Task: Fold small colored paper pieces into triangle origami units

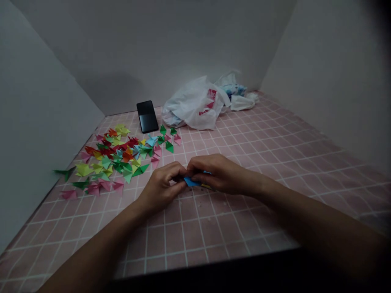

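On pink mat (259, 138), folded paper (192, 182), grey walls (51, 122)

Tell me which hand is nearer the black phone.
Left. The left hand is in front of the phone, slightly to its right; the right hand is farther off, further right. Both pinch the blue paper.

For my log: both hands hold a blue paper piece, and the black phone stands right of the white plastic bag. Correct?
No: the head view shows the black phone left of the white plastic bag. The left hand and right hand hold the blue paper piece.
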Demonstrator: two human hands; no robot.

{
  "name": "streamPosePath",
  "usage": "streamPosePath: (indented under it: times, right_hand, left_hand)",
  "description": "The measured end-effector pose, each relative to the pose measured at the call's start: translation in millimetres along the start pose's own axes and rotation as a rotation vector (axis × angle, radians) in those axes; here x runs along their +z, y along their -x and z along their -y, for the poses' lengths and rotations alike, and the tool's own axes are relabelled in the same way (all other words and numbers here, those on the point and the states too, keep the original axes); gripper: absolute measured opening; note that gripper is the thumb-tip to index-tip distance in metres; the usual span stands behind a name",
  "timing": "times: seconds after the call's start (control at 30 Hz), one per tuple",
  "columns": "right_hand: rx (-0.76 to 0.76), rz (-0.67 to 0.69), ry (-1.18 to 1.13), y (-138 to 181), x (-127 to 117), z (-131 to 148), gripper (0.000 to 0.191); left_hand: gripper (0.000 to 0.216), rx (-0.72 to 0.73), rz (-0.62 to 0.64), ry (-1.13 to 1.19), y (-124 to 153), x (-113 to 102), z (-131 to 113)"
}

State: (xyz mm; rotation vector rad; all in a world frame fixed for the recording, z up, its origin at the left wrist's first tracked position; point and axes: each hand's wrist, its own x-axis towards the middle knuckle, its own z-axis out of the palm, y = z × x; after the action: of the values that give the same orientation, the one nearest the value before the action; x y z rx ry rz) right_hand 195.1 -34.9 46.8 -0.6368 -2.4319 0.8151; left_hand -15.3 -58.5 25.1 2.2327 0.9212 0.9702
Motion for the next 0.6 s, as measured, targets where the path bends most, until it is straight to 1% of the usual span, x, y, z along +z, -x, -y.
streamPosePath:
  times: [0.17,0.6]
  right_hand:
    - [0.02,0.022,0.005,-0.1,-0.9,1.0,0.009]
    - [0.097,0.039,-0.008,-0.3,0.6,7.3,0.01]
  left_hand:
    - [0.011,-0.017,0.025,0.01,-0.3,-1.5,-0.4]
    - [0.012,-0.045,0.016,0.027,-0.3,-4.0,-1.8]
